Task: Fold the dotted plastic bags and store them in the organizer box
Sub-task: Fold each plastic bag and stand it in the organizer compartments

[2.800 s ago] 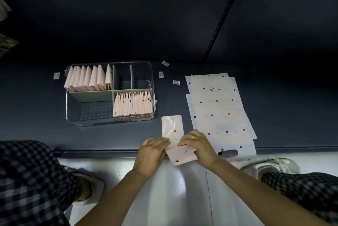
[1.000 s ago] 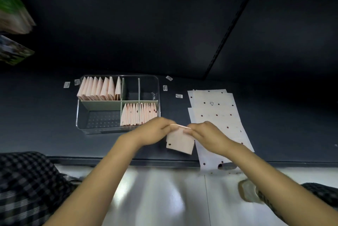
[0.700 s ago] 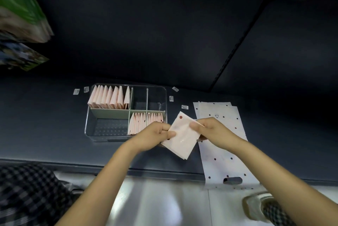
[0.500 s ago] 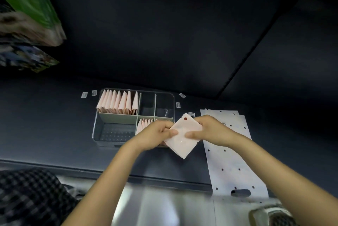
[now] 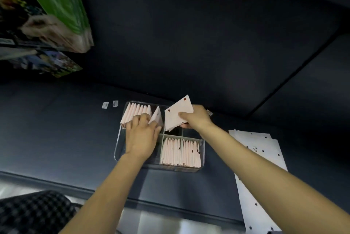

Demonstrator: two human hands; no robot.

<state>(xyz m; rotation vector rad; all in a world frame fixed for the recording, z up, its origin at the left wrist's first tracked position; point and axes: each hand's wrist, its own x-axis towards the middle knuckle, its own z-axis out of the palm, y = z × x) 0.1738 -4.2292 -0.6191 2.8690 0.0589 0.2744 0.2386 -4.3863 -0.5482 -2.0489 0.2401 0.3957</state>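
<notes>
Folded bag about to go into the box's far-left row.

Right hand (image 5: 197, 118) pinches the folded bag (image 5: 178, 115) above the organizer box (image 5: 202, 155), just right of the stored bags (image 5: 137, 111). Left hand (image 5: 142, 135), fingers spread, pushes that row leftward, opening a gap beside the green divider (image 5: 161, 140). Near-right section full; flat bags (image 5: 263, 159) wait on the desk (image 5: 56, 129), well right.

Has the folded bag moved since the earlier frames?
Yes. The folded bag, pinched by the right hand, went from the table's near edge to above the organizer box, at its far compartments.
</notes>
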